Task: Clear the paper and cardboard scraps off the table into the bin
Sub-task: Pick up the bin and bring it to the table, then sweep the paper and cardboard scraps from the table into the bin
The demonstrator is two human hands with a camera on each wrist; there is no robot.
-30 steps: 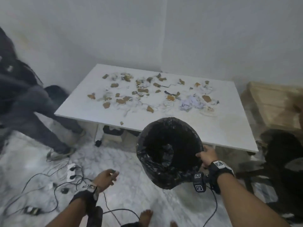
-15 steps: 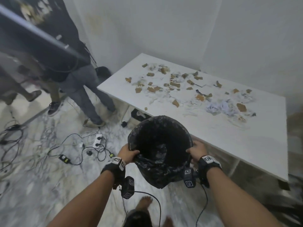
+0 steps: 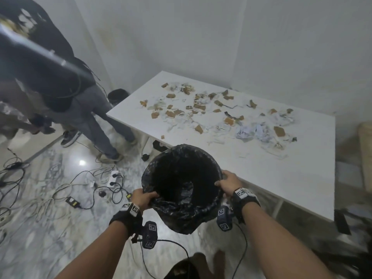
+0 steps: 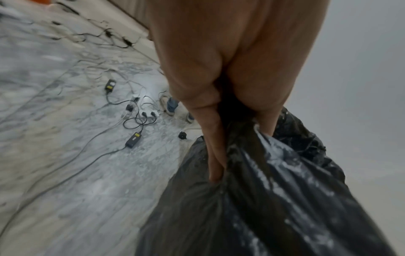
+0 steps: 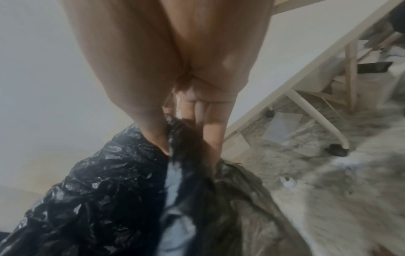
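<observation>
1. Head view: left hand [image 3: 143, 198] and right hand [image 3: 229, 183] each grasp the rim of the bin [image 3: 182, 188], lower centre; its inside is dark. Scraps [image 3: 219, 115] lie on the table [image 3: 281, 178], upper right.
2. Left wrist view: fingers [image 4: 215, 155] clench the liner; fingertips hidden.
3. Right wrist view: blurred; thumb and fingers [image 5: 213, 135] pinch the rim.

Both forearms were bare, without sleeves. Each wrist wore a black strap [image 3: 125, 219] that carried white tags printed with black square codes. Under each wrist hung a small dark camera block [image 3: 149, 234] with the same kind of square codes on its faces. A thin black cable [image 3: 175, 243] ran from each block. The feet were bare.
</observation>
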